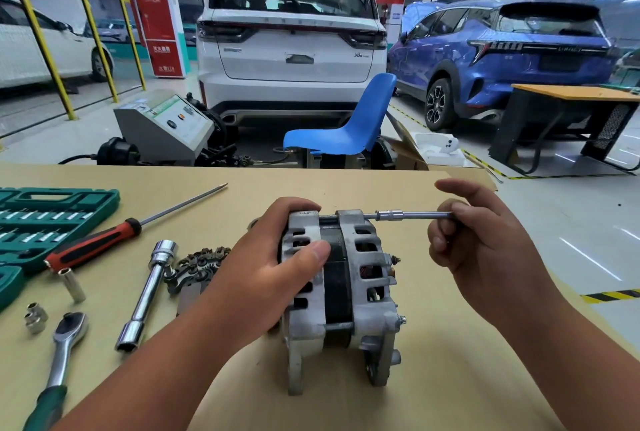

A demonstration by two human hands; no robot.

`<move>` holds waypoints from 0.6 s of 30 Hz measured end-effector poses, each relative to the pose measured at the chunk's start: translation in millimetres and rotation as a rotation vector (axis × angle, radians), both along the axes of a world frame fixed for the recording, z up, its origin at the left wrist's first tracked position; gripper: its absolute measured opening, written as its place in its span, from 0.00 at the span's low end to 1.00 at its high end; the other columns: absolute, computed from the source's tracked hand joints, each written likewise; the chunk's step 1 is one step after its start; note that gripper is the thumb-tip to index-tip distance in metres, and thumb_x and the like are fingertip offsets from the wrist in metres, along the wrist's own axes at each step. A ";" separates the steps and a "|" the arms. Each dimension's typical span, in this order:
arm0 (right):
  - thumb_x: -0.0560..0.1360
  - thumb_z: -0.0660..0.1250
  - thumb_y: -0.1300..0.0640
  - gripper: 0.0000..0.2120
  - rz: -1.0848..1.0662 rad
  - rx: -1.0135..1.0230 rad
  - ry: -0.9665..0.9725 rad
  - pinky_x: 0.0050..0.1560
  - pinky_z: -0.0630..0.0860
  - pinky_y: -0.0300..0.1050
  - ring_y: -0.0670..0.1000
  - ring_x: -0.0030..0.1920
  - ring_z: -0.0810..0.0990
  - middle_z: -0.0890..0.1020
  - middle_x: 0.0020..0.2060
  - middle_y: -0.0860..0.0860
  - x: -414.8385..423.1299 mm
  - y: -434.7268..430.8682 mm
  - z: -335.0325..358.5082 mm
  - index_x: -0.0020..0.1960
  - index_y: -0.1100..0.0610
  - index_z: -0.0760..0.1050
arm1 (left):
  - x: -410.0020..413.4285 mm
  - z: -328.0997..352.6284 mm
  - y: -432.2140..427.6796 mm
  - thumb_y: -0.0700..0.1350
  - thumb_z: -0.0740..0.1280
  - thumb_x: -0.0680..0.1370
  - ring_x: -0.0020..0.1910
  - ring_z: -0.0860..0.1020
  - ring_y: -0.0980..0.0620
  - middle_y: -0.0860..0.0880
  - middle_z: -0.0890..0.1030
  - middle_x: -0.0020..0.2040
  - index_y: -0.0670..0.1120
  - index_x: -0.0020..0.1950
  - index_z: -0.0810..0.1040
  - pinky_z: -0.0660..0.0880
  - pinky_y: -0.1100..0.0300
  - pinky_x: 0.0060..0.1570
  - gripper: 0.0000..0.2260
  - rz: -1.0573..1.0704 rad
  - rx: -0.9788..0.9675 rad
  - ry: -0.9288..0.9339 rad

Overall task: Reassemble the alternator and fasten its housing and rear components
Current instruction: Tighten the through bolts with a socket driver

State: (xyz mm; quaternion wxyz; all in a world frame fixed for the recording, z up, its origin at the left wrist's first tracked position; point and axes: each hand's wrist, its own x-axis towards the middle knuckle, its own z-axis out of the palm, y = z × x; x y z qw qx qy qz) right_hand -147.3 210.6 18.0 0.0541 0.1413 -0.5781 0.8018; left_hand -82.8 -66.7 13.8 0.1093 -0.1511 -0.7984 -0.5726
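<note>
Alternator [360, 292] on garage bench [433, 396]; left hand [277, 257] grips it; right hand [478, 247] pinches extension bar [415, 215]

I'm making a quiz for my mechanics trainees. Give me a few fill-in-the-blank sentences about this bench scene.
1. The left hand grips the alternator; the socket extension is held in the ____.
2. The screwdriver has a red and ____ handle.
3. The chair beyond the table is ____.
Missing: right hand; black; blue.
</note>
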 end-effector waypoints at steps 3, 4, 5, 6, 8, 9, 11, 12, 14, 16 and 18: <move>0.77 0.62 0.60 0.15 -0.018 0.013 0.021 0.29 0.70 0.45 0.54 0.30 0.72 0.72 0.33 0.54 -0.4 0.4 -0.8 0.58 0.52 0.83 | 0.6 0.3 0.0 0.65 0.66 0.72 0.51 0.84 0.52 0.55 0.85 0.51 0.65 0.62 0.76 0.82 0.38 0.55 0.19 0.007 -0.025 0.007; 0.78 0.63 0.59 0.13 -0.029 0.026 0.029 0.29 0.70 0.45 0.54 0.30 0.72 0.72 0.31 0.54 -0.6 0.3 -0.8 0.58 0.52 0.84 | 0.5 0.3 -0.1 0.65 0.66 0.72 0.50 0.84 0.52 0.54 0.85 0.51 0.65 0.62 0.76 0.82 0.39 0.54 0.19 0.006 -0.029 0.010; 0.79 0.64 0.58 0.12 -0.041 0.041 0.033 0.28 0.69 0.45 0.54 0.29 0.71 0.72 0.30 0.54 -0.8 0.2 -0.8 0.57 0.52 0.84 | 0.0 0.2 -0.3 0.65 0.66 0.72 0.50 0.84 0.53 0.54 0.85 0.51 0.65 0.62 0.76 0.83 0.41 0.53 0.19 0.004 -0.030 0.010; 0.80 0.64 0.56 0.12 -0.052 0.055 0.033 0.27 0.69 0.45 0.53 0.28 0.70 0.71 0.29 0.54 -1.1 -0.3 -0.9 0.57 0.52 0.84 | -0.3 0.0 -0.4 0.65 0.66 0.72 0.50 0.85 0.53 0.54 0.85 0.51 0.65 0.62 0.76 0.83 0.41 0.53 0.19 0.001 -0.029 0.010; 0.80 0.64 0.55 0.11 -0.064 0.063 0.036 0.27 0.69 0.45 0.54 0.27 0.70 0.70 0.28 0.54 -0.7 -0.4 -1.0 0.56 0.53 0.85 | -0.1 -0.3 -0.6 0.65 0.66 0.72 0.50 0.85 0.53 0.54 0.85 0.51 0.65 0.62 0.76 0.83 0.42 0.53 0.19 -0.001 -0.026 0.011; 0.80 0.64 0.55 0.11 -0.066 0.059 0.039 0.27 0.69 0.45 0.54 0.27 0.70 0.70 0.28 0.54 -0.4 -0.4 -0.8 0.56 0.53 0.85 | 0.1 -0.5 -0.6 0.65 0.66 0.72 0.50 0.85 0.53 0.54 0.85 0.51 0.65 0.62 0.76 0.83 0.41 0.53 0.19 0.002 -0.024 0.011; 0.79 0.63 0.57 0.12 -0.067 0.054 0.044 0.27 0.70 0.45 0.55 0.29 0.71 0.71 0.30 0.55 0.4 -0.3 -0.6 0.56 0.53 0.84 | 0.8 -0.2 -0.2 0.65 0.66 0.72 0.50 0.85 0.52 0.54 0.85 0.51 0.65 0.62 0.76 0.83 0.39 0.54 0.19 0.009 -0.021 0.011; 0.78 0.63 0.58 0.13 -0.067 0.056 0.048 0.28 0.70 0.45 0.55 0.30 0.72 0.72 0.31 0.55 0.6 -0.4 -0.7 0.56 0.53 0.84 | 0.9 0.0 0.0 0.65 0.66 0.72 0.51 0.85 0.51 0.54 0.85 0.51 0.65 0.62 0.76 0.82 0.38 0.54 0.19 0.009 -0.018 0.012; 0.77 0.62 0.60 0.14 -0.068 0.060 0.059 0.29 0.70 0.45 0.55 0.32 0.72 0.72 0.33 0.55 0.5 -0.6 -1.5 0.57 0.53 0.83 | 0.0 0.1 0.2 0.64 0.67 0.72 0.51 0.85 0.49 0.52 0.85 0.51 0.64 0.63 0.76 0.82 0.35 0.55 0.20 0.005 -0.009 0.012; 0.77 0.63 0.60 0.13 -0.074 0.068 0.070 0.29 0.70 0.45 0.54 0.31 0.72 0.72 0.33 0.55 0.8 -1.0 -2.0 0.56 0.52 0.83 | -1.4 -0.9 0.1 0.64 0.67 0.72 0.51 0.85 0.48 0.52 0.85 0.51 0.63 0.63 0.76 0.82 0.34 0.55 0.20 -0.006 -0.003 0.010; 0.78 0.64 0.59 0.12 -0.082 0.068 0.079 0.28 0.70 0.45 0.54 0.30 0.71 0.72 0.32 0.55 1.5 -1.0 -2.0 0.56 0.52 0.84 | -1.6 -1.9 -0.3 0.64 0.68 0.72 0.52 0.85 0.47 0.52 0.85 0.51 0.63 0.64 0.76 0.81 0.34 0.55 0.21 -0.005 0.005 0.009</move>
